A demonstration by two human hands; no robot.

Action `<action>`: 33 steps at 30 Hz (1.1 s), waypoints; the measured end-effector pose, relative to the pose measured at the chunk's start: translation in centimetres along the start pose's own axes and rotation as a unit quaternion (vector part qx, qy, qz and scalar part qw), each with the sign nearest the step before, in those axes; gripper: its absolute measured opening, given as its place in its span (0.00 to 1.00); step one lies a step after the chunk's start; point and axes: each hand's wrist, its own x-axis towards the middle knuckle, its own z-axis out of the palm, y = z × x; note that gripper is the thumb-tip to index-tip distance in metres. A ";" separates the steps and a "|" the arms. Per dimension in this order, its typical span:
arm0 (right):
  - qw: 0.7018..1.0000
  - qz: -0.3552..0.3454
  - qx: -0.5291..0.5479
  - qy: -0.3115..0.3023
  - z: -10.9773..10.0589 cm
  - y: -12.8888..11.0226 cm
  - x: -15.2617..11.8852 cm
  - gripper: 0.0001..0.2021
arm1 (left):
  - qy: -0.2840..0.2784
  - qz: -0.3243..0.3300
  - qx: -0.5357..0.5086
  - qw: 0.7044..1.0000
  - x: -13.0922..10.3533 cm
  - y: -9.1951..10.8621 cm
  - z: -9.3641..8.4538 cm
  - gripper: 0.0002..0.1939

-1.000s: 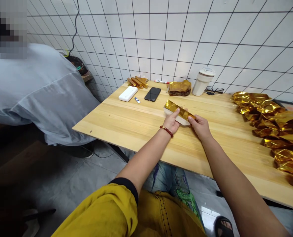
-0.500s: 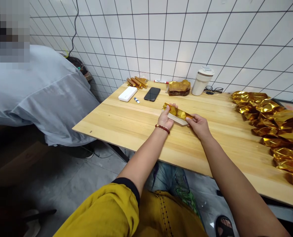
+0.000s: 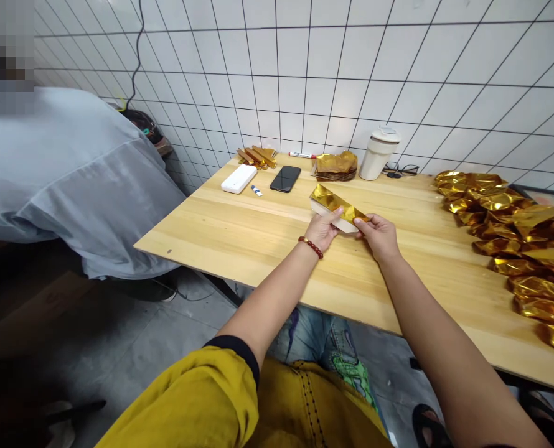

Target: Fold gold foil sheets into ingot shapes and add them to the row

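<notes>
The wooden table (image 3: 211,230) runs out of view on the right, as does a heap of crumpled gold foil (image 3: 510,230), well right of the smartphone (image 3: 285,179). Nearer the person than the smartphone, and to its right, the left hand (image 3: 321,231) and right hand (image 3: 380,236) both grasp a folded foil strip (image 3: 329,198). It hides most of the left fingers; its far end juts past the left thumb, while the right grip pinches its near end. Just left of the smartphone lies a blue-and-white item (image 3: 257,191), too small to identify.
</notes>
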 end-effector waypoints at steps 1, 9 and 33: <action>1.000 -0.003 -0.001 -0.001 0.0 0.0 0.0 0.20 | -0.004 0.004 0.018 1.000 -0.1 -0.2 0.1 0.10; 0.999 -0.015 -0.005 -0.034 0.0 -0.4 -0.3 0.19 | 0.009 0.025 0.070 0.997 -0.3 -0.8 0.1 0.11; 0.990 -0.035 -0.066 -0.115 -0.2 0.3 -0.6 0.20 | 0.058 0.046 -0.080 0.994 1.0 2.1 -0.6 0.05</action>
